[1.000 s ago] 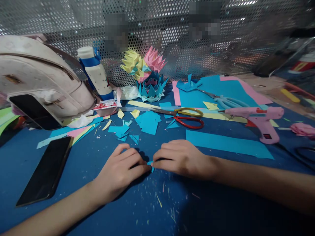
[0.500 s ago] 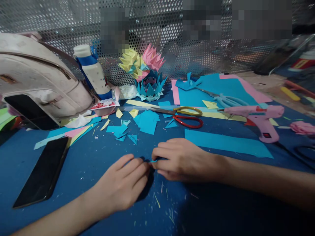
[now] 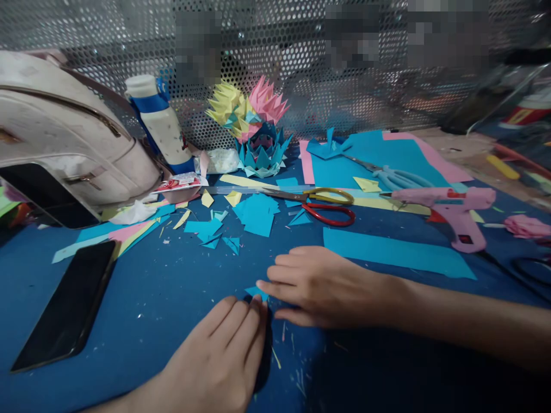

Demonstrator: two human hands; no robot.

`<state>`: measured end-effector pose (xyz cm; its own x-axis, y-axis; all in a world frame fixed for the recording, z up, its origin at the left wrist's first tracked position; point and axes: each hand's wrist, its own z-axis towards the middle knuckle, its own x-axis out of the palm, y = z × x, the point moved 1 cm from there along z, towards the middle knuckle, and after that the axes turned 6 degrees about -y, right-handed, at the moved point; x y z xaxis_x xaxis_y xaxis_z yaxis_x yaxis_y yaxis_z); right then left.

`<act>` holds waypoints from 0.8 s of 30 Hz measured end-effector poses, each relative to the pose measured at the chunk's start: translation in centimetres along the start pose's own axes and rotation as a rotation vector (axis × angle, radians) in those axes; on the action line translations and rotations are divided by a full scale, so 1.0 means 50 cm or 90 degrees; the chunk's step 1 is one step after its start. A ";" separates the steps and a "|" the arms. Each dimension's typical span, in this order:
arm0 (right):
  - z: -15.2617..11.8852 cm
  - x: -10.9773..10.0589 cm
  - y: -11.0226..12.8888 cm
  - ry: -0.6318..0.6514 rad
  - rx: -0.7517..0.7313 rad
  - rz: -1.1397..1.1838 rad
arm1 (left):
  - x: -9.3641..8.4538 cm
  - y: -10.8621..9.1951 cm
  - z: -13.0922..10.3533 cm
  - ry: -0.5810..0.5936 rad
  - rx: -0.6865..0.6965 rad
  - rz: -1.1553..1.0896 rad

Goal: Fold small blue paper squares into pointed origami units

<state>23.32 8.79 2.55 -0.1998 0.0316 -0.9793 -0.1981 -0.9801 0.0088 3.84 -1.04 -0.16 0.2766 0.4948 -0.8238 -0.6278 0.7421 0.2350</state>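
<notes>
All over a blue surface [image 3: 167, 287] we've got a spread of paper craft stuff; clock directions below centre on the piece at our fingers, 12 pointing away from us. Largest first. Backpack [image 3: 51, 132] at 10, well apart. Blue sheet [image 3: 336, 172] at 1, pink paper showing past its edges. Paper flowers [image 3: 252, 117] at 12, far side. Blue strip [image 3: 387, 252] lying flat between 2 and 3. Pink glue gun [image 3: 456, 206] at 2, beyond the strip. Scissors [image 3: 307, 196] at 1, blades spread slightly.

Left hand [image 3: 224, 350] at 7: fingers bunched together, index tip at the piece's near edge. Thumb hidden, so we can't tell if it's pinching. Right hand [image 3: 312, 284] at 3: index reaches out and looks to rest on the piece, thumb well off it, no pinch.

Smallest: small blue paper piece [image 3: 252, 291] at clock centre, flat or nearly so, partly covered; folds too small to read. Our take: very light, thin, creases easily, likely skates on the surface. Pin it with one fingertip, pinch by an edge, go easy on the point at 9.
</notes>
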 end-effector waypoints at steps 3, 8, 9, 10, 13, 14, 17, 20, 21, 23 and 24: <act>0.000 0.016 -0.008 -0.016 -0.031 0.012 | 0.002 -0.005 -0.003 0.009 0.005 0.016; 0.002 0.033 -0.013 -0.023 -0.040 0.005 | 0.004 -0.008 -0.004 -0.009 0.007 0.026; 0.003 0.034 -0.013 -0.028 -0.040 0.010 | 0.003 -0.008 -0.003 -0.008 0.011 0.027; 0.004 0.035 -0.012 -0.035 -0.040 0.014 | 0.003 -0.007 -0.002 -0.005 0.015 0.027; 0.006 0.034 -0.010 -0.051 -0.036 0.018 | 0.001 -0.004 0.001 -0.007 0.018 0.022; 0.005 0.032 -0.009 -0.056 -0.035 0.014 | 0.001 -0.002 0.002 -0.008 0.017 0.016; -0.005 0.017 -0.001 -0.047 -0.015 -0.015 | -0.001 0.005 0.005 -0.004 0.014 -0.015; -0.018 -0.006 0.018 0.012 0.056 -0.081 | -0.001 0.015 0.009 0.006 0.009 -0.056; -0.021 -0.011 0.024 0.038 0.071 -0.101 | 0.000 0.020 0.010 0.005 0.008 -0.072; -0.022 -0.014 0.032 0.077 0.076 -0.124 | 0.004 0.031 0.012 0.003 0.000 -0.111; -0.021 -0.011 0.031 0.085 0.062 -0.125 | 0.007 0.038 0.013 0.003 -0.016 -0.136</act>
<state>24.10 7.04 2.90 -0.0217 0.1875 -0.9820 -0.3142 -0.9338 -0.1714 3.21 0.83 0.31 0.4016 0.3247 -0.8563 -0.5731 0.8184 0.0415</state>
